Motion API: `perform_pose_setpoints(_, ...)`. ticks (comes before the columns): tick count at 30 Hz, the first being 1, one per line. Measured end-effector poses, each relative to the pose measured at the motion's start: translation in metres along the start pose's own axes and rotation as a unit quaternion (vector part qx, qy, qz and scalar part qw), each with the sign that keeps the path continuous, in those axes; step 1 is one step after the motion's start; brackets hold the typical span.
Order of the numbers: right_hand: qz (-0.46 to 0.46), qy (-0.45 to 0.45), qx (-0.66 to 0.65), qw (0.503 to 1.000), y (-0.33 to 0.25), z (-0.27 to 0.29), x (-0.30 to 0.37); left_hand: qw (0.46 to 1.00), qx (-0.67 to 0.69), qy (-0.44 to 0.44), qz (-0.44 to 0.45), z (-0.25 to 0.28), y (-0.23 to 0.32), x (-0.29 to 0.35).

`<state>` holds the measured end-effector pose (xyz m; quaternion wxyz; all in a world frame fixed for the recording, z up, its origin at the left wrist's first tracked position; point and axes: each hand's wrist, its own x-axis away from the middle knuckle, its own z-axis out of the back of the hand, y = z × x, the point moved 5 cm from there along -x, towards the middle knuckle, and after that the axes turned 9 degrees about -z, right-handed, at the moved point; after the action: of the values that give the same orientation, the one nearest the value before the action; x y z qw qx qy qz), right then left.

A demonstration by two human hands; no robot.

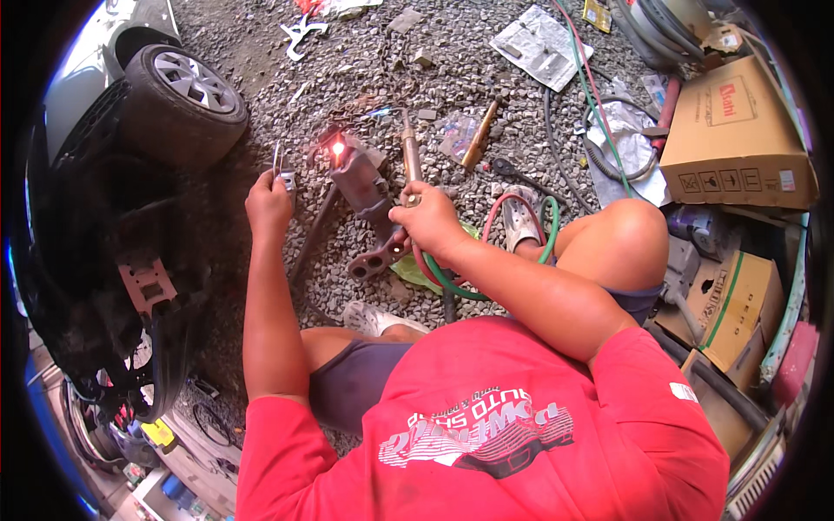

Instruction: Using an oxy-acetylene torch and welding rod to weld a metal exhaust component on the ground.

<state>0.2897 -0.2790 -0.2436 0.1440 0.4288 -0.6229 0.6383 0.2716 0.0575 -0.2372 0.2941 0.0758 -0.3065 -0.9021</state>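
Observation:
My right hand (427,221) is wrapped around a gas torch (411,154), whose brass-coloured barrel points away from me. Red and green hoses (473,291) loop from its lower end. Beside the torch, on the gravel, lies a rusty exhaust manifold (361,187) with a flanged end towards me. Its far end carries a bright orange glowing spot (339,149). To the left of that glow, my left hand (269,208) is closed on a thin silver metal piece (278,158) standing up from the fist; its exact kind is unclear.
A car wheel (191,100) and dark car parts (113,226) stand at the left. Cardboard boxes (738,130) crowd the right side. Ahead on the gravel (365,69) lie a yellowish rod (480,139), a ratchet-like tool (512,172), paper sheets (543,48) and trailing hoses.

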Motion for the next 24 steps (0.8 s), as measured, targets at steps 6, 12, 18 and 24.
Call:
perform_pose_setpoints(6, -0.009, 0.0, -0.065, 0.998, -0.006, 0.011, 0.032, 0.999, 0.014, 0.04, -0.011, 0.044, 0.018, 0.048)
perform_pose_setpoints(12, 0.023, -0.08, -0.012, 0.996, 0.009, 0.002, 0.082, 0.985, 0.148, 0.09, -0.023, 0.086, 0.058, 0.119)
perform_pose_setpoints(18, 0.091, -0.157, 0.153, 0.971, 0.026, -0.024, 0.12, 0.967, 0.177, 0.157, -0.094, 0.123, 0.106, 0.173)
perform_pose_setpoints(24, 0.138, -0.236, 0.15, 0.95, 0.023, -0.037, 0.158, 0.965, 0.073, 0.201, -0.155, 0.135, 0.12, 0.216)
